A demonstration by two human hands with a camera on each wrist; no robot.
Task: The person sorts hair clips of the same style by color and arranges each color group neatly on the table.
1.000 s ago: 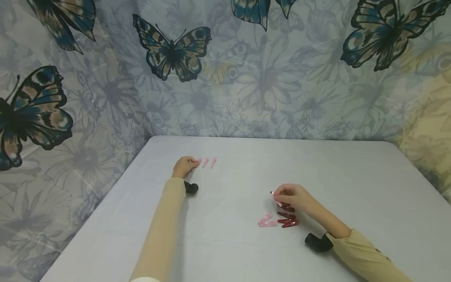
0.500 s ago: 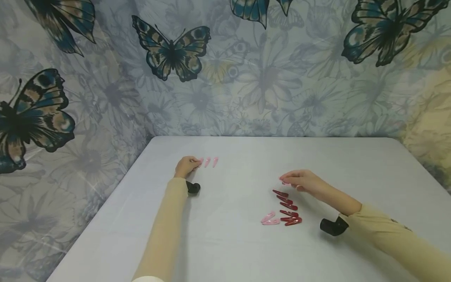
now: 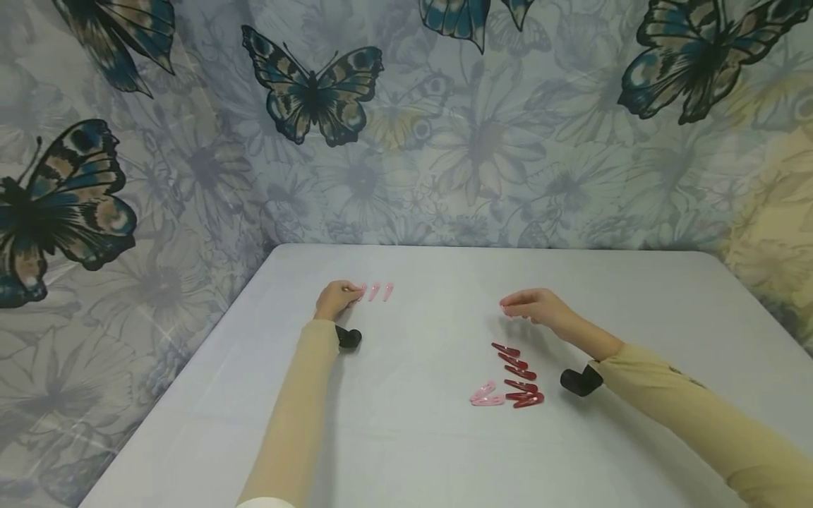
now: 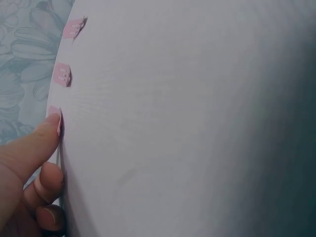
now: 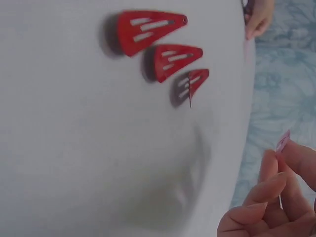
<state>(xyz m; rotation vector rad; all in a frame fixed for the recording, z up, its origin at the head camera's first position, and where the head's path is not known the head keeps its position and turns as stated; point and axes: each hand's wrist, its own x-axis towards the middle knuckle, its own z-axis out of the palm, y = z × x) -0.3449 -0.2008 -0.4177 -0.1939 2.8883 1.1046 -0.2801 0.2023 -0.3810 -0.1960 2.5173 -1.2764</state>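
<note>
Pink clip (image 5: 283, 141) aloft over the worktop (image 3: 419, 451)!
Right hand (image 3: 538, 309) pinches it beyond the red clips (image 3: 526, 387); left hand (image 3: 334, 300) pinches the row's leftmost clip (image 4: 53, 109).

There are six red clips (image 3: 521, 372) and six pink clips (image 3: 374, 292), three pink toward the table's (image 3: 419, 458) far-left corner.

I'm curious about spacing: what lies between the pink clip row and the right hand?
In the head view, only bare white tabletop shows between the pink row and right hand.
</note>
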